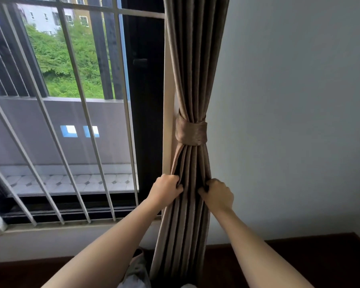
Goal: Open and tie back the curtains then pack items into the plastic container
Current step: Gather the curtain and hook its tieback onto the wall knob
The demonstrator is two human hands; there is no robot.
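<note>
A taupe pleated curtain hangs gathered at the right side of the window. A matching fabric tie-back band wraps around its middle. Below the band, my left hand pinches the folds on the curtain's left edge. My right hand grips the folds on the right edge at the same height. Both fists are closed on fabric. No plastic container is in view.
White metal window bars slant across the glass to the left, with a balcony and trees beyond. A pale wall fills the right. Dark wooden floor lies below, and a light cloth shows near the curtain's foot.
</note>
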